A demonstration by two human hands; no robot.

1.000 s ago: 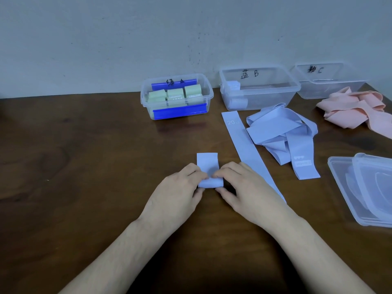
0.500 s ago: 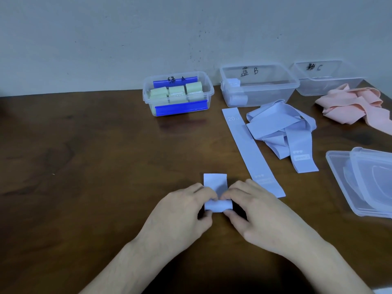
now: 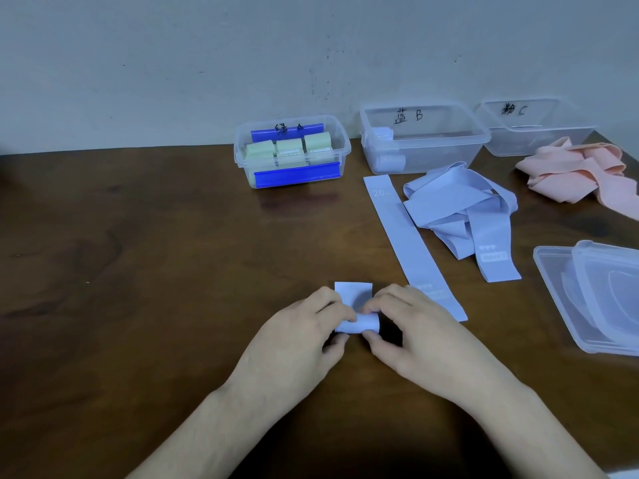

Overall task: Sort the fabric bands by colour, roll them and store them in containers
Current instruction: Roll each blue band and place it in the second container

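Observation:
A light blue fabric band (image 3: 356, 307) lies in front of me, mostly rolled, with a short flat tail pointing away. My left hand (image 3: 297, 344) pinches the roll's left end and my right hand (image 3: 415, 337) pinches its right end. One flat blue band (image 3: 408, 243) stretches beside my right hand. A tangle of blue bands (image 3: 460, 205) lies past it, and pink bands (image 3: 581, 171) are heaped at the far right. Container A (image 3: 294, 150) holds green rolls, container B (image 3: 425, 136) holds blue rolls, and container C (image 3: 536, 126) stands behind the pink heap.
Clear plastic lids (image 3: 594, 295) are stacked at the right edge of the brown wooden table (image 3: 138, 271). A pale wall runs right behind the containers.
The flat tail of the blue band has grown shorter as both hands rolled it up. The camera view shifted slightly, so the hands sit lower in the frame.

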